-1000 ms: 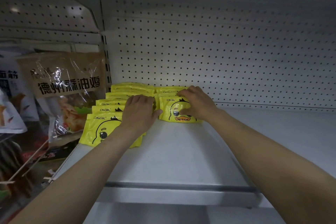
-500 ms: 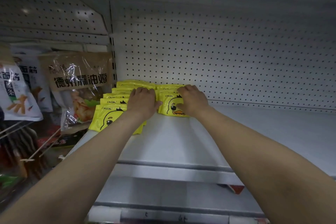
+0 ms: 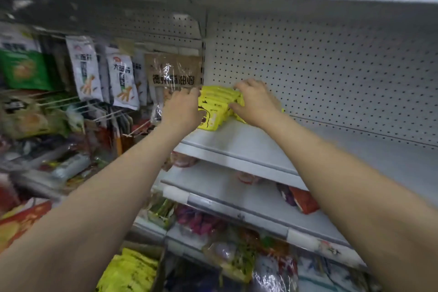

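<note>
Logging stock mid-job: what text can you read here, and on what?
"德州麻油鸡", last character unsure: brown hanging bag.
"大面筋": white hanging packs.
Print on the yellow packets: too blurred to read.
Lower-shelf price strip: blurred, unreadable.
</note>
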Demonstrator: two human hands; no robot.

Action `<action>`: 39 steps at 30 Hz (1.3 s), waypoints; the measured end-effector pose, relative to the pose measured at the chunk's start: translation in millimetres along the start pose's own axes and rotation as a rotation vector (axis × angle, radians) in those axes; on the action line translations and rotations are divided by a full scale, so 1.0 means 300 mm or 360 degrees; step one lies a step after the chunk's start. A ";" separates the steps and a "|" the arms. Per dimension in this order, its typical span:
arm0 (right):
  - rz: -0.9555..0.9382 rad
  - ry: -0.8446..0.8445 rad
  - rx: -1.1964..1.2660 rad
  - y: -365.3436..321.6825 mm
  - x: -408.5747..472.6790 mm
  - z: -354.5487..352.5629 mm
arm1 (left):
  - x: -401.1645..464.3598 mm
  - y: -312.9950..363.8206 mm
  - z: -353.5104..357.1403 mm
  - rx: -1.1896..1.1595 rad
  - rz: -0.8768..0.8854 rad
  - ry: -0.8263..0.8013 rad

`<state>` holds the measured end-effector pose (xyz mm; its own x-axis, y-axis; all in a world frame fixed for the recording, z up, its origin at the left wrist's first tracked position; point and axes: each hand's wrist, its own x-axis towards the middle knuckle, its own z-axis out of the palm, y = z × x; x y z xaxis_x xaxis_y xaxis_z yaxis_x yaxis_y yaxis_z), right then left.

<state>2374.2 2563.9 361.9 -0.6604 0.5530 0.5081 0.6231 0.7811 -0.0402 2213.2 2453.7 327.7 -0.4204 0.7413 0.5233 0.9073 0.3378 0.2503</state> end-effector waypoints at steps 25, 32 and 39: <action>-0.0480 -0.0605 0.0495 -0.922 -0.177 0.528 | -0.665 -0.870 -0.144 0.0358 -0.0435 -0.0168; -0.0257 -0.1091 0.0461 -1.150 -0.218 1.004 | -0.748 -1.277 0.131 0.0167 -0.0559 -0.0591; -0.0038 -0.1669 0.0513 -1.235 -0.432 1.444 | -0.958 -1.569 0.479 -0.0121 -0.0706 -0.1188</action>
<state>2047.4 2328.6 -61.7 -0.7942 0.3896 -0.4664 0.5677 0.7495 -0.3407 1908.2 2165.2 -57.6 -0.5952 0.7457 -0.2993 0.6467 0.6657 0.3725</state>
